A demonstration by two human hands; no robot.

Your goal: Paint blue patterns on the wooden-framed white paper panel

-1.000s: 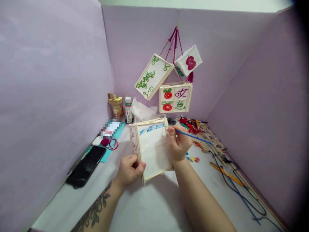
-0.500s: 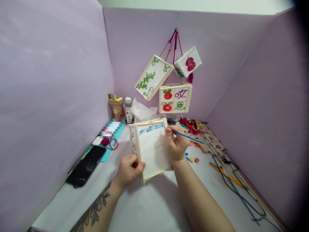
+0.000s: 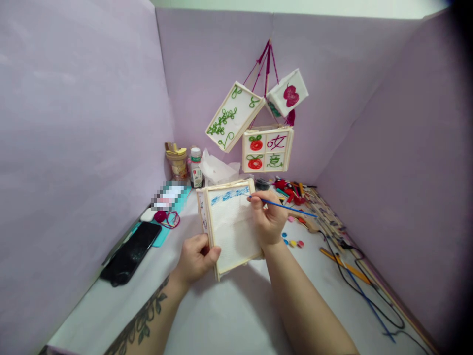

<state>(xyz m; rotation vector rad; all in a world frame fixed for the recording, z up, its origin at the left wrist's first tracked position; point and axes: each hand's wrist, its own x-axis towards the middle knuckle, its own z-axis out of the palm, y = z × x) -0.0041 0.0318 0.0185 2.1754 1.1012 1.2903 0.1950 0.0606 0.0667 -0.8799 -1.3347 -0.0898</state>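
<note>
A box-shaped lantern [image 3: 232, 231] with a pale wooden frame and white paper sides is tilted toward me. Its front carries a band of blue paint [image 3: 229, 195] along the top; purple marks show on its left side. My left hand [image 3: 198, 257] is closed around the lower left edge of the frame, thumb on the front. In my right hand [image 3: 271, 217] I pinch a thin blue paintbrush [image 3: 288, 207], its tip by the right end of the blue band. The lower part of that hand lies against the frame's right edge.
Decorated lanterns [image 3: 268, 150] hang on purple cords at the back wall. A black phone [image 3: 131, 254], purple cord [image 3: 173, 220] and a bottle [image 3: 196, 167] are at left. Paint pots [image 3: 293, 243], a yellow knife-like tool [image 3: 345, 266] and a black cable [image 3: 373, 296] lie at right.
The brush tip has shifted slightly left, onto the right end of the blue band. My left hand keeps its hold on the lantern, and the view has moved a little.
</note>
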